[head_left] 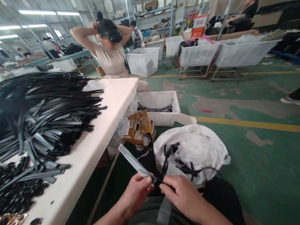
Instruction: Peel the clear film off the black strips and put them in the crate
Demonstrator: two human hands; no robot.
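Note:
My left hand [138,191] pinches a pale grey strip [133,161] between thumb and fingers; its free end points up and left. Close on its right, my right hand [180,196] has its fingers closed on a dark piece, too small to make out fully, near the strip's lower end. Another translucent strip [164,211] hangs down over my lap below the right hand. On the white table [117,100] to the left lies a large heap of black strips [49,119], with a pile of small black parts [8,188] at its near end.
A white sack [196,146] with plastic and black straps stands just beyond my hands. Behind it are a torn brown box [138,127] and a white bin [163,108] with black strips. A seated person [110,56] with raised arms is past the table; large white carts [200,56] stand farther back.

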